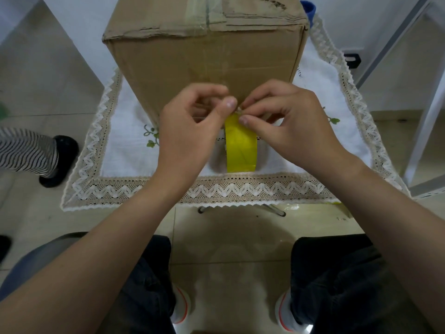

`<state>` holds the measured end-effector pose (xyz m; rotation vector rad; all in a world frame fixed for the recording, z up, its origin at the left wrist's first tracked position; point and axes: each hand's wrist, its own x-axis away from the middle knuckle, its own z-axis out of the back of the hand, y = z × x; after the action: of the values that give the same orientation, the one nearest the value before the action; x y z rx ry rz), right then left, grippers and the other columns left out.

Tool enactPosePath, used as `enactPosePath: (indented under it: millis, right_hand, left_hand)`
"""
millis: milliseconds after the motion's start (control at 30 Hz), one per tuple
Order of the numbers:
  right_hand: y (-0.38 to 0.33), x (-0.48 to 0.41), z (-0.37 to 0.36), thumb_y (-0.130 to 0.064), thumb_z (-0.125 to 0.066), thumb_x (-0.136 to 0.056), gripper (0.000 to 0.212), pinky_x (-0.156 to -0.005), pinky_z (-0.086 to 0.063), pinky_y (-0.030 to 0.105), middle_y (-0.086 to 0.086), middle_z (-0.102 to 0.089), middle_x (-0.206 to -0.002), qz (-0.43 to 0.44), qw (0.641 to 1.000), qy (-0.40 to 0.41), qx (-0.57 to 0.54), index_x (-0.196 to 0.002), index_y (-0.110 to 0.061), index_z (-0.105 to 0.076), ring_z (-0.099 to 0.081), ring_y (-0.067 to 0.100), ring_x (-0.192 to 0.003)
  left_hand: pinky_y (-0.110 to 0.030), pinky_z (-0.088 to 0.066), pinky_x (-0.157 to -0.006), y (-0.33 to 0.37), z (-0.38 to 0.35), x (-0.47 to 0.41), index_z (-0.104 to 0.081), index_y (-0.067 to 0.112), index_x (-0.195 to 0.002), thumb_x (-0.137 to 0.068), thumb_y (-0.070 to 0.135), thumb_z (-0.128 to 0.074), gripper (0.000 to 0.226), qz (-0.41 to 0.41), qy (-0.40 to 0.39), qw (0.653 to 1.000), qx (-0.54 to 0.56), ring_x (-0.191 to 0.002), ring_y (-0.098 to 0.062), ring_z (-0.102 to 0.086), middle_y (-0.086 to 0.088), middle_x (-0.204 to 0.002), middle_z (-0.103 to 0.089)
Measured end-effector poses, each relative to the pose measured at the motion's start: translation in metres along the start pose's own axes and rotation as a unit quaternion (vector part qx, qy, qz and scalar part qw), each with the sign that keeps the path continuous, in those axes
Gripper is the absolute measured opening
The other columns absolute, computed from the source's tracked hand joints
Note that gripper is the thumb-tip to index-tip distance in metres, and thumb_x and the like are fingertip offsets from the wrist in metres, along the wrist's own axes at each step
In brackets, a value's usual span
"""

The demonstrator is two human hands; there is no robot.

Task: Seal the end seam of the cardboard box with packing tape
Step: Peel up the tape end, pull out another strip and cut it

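A tall brown cardboard box [204,56] stands on a small table covered by a white lace-edged cloth [120,150]. Old clear tape runs along its top seam. In front of the box's near face, my left hand [190,131] and my right hand [289,126] meet with fingertips pinched together on the upper end of a yellow strip of packing tape [240,148]. The strip hangs down from my fingers toward the cloth. Whether the strip touches the box is hidden by my fingers. No tape roll is visible.
Another person's striped trouser leg and black shoe [57,160] stand at the left of the table. A white metal shelf frame [421,116] rises at the right. A blue object [309,8] shows behind the box. My knees and shoes are below.
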<state>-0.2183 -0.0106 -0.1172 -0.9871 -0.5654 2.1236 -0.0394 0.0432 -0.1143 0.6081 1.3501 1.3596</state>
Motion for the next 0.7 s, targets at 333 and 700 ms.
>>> enactPosePath:
  millis: [333, 700]
  right_hand:
    - [0.0008, 0.0007, 0.0011, -0.018, -0.076, -0.091, 0.009, -0.076, -0.055, 0.024, 0.002, -0.071, -0.099, -0.033, 0.998, -0.02, -0.044, -0.094, -0.013, -0.082, -0.067, 0.007, -0.086]
    - [0.0008, -0.0005, 0.003, -0.019, -0.077, -0.091, 0.008, -0.075, -0.054, 0.021, 0.001, -0.072, -0.1, -0.052, 0.997, -0.04, -0.049, -0.093, -0.013, -0.082, -0.068, 0.008, -0.084]
  left_hand:
    - [-0.016, -0.051, -0.093, -0.0066, -0.0036, -0.001, -0.079, 0.026, -0.099, -0.089, 0.025, -0.077, 0.01, -0.022, -0.086, 0.994, -0.065, -0.105, -0.003, -0.065, -0.003, -0.108, -0.073]
    - [-0.019, -0.054, -0.085, -0.0062, 0.0009, -0.0049, -0.076, 0.03, -0.085, -0.084, 0.018, -0.083, 0.014, -0.044, -0.052, 0.997, -0.034, -0.095, -0.005, -0.068, -0.002, -0.096, -0.072]
